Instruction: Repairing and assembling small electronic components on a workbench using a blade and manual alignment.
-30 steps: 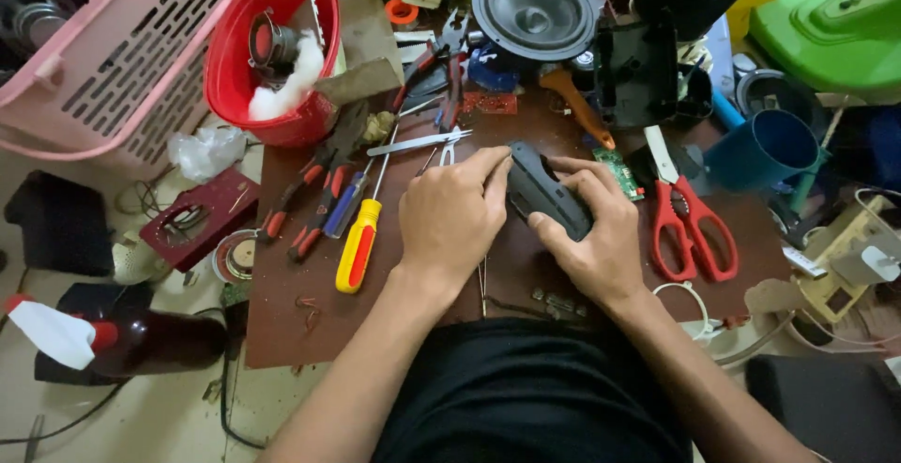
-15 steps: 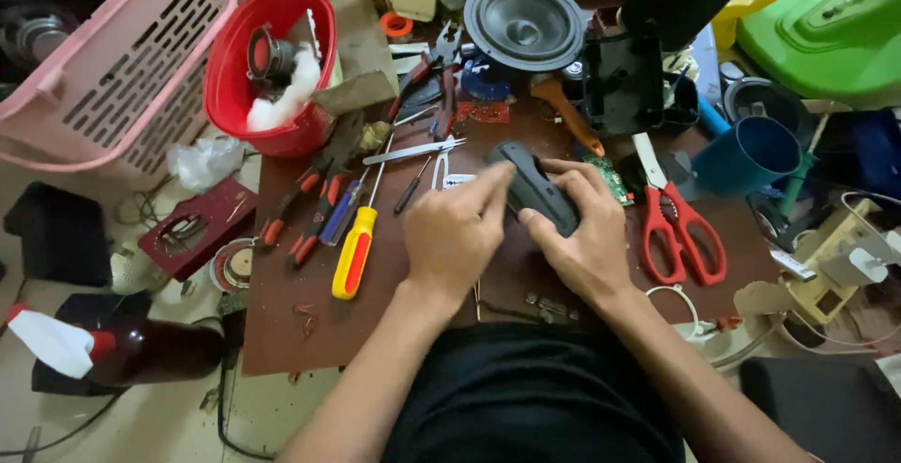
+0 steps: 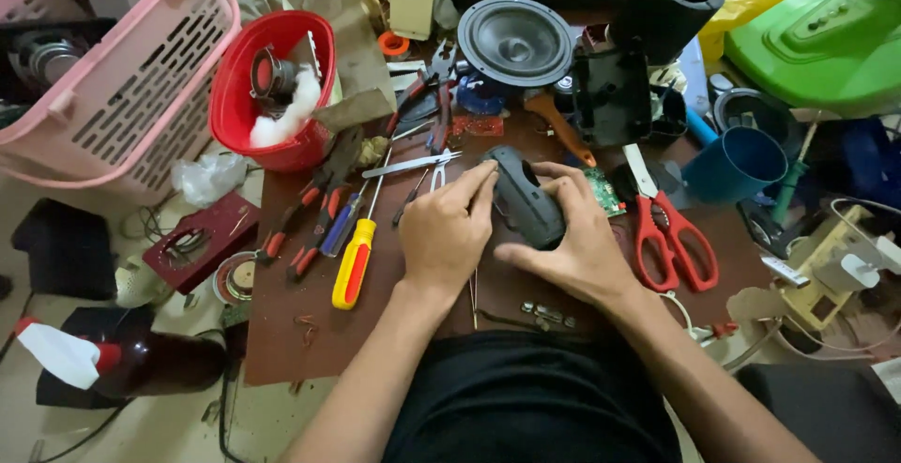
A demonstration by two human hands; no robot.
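Hands, left hand (image 3: 446, 233), right hand (image 3: 574, 252), gripping dark grey casing (image 3: 524, 198), brown table (image 3: 300, 332)

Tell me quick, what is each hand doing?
Left hand: fingers curled on the dark grey rounded plastic casing.
Right hand: gripping that casing.

Low brown table (image 3: 310, 341), surface scuffed, sitting over a pale floor (image 3: 169, 425). On the table, clock bearings taken from its centre: yellow-and-red screwdriver (image 3: 355, 261) at 9, beside red-handled pliers (image 3: 314, 210) and a blue-handled driver (image 3: 340, 228). Red bowl (image 3: 235, 106) at 10, on the corner. Speaker cone (image 3: 514, 43) at 12, black housing (image 3: 615, 97) at 1. Red scissors (image 3: 671, 238) at 3, blue cup (image 3: 737, 163) at 2. Small green circuit board (image 3: 605, 191) just right of centre. Loose screws (image 3: 547, 313) at 6. On the floor at 8: dark red panel (image 3: 202, 238) and a small round speaker (image 3: 239, 277), touching the table's edge.
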